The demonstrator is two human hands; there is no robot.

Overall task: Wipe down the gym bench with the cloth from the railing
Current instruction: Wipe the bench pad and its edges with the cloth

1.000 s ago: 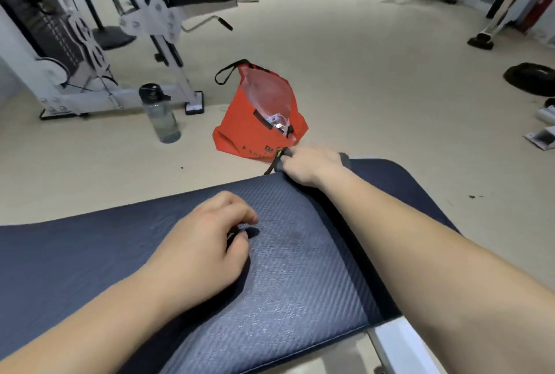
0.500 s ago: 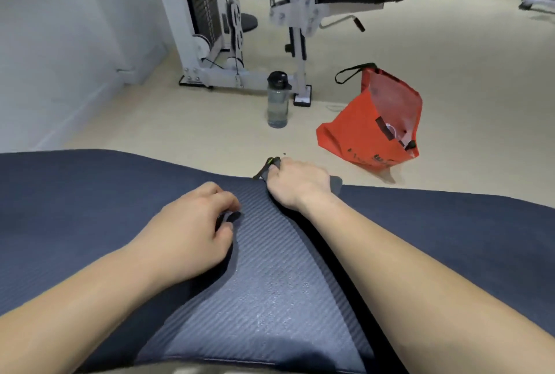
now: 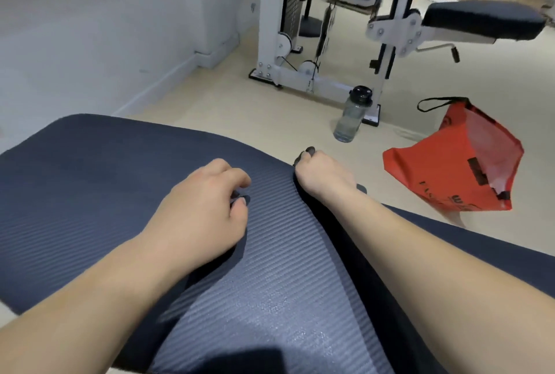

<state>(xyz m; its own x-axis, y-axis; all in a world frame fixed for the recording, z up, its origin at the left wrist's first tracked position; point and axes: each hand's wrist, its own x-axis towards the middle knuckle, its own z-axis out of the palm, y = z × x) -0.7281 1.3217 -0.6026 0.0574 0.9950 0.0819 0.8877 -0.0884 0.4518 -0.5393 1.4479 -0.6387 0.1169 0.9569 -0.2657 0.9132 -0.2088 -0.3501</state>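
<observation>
Evidently the ribbed blue-grey cloth (image 3: 288, 253) lies spread flat on the dark navy padded gym bench (image 3: 90, 163), stretched between the two hands; the left hand (image 3: 204, 211) curls fingers and thumb to pinch the cloth's edge, while the right hand (image 3: 322, 177) is fisted round its far corner, a dark tip of fabric poking out above the knuckles; gripped at two points, the sheet probably stays taut, so it can drag across the pad in one wide swipe rather than bunch; bare pad shows left of the left hand; on the floor beyond the right hand stands a clear plastic water bottle with a black lid (image 3: 351, 120); right of that hand slumps an orange fabric bag (image 3: 456, 169).
</observation>
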